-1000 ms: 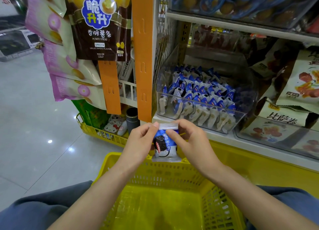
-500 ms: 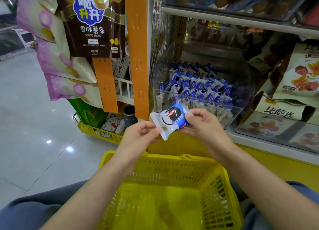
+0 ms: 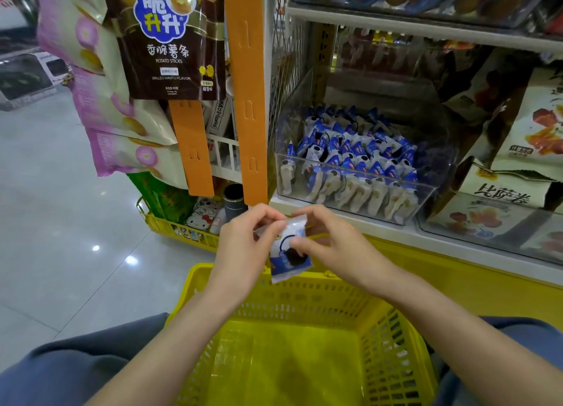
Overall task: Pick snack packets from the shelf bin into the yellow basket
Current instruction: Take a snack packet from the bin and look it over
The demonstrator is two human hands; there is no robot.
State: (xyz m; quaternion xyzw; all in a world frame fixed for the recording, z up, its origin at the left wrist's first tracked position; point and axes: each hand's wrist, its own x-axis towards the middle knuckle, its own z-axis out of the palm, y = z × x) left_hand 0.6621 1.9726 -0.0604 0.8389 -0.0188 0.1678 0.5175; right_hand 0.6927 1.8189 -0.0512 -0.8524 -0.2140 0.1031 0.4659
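Packet (image 3: 288, 253), blue-white, dark round cookie print, pinched by both hands (image 3: 292, 247)

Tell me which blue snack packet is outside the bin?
The packet pinched between left hand and right hand over the yellow basket; others sit in the clear bin.

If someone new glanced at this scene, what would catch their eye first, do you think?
The left hand and right hand pinch one blue-and-white snack packet at centre, above the yellow basket. Behind them, a clear shelf bin holds many matching packets.
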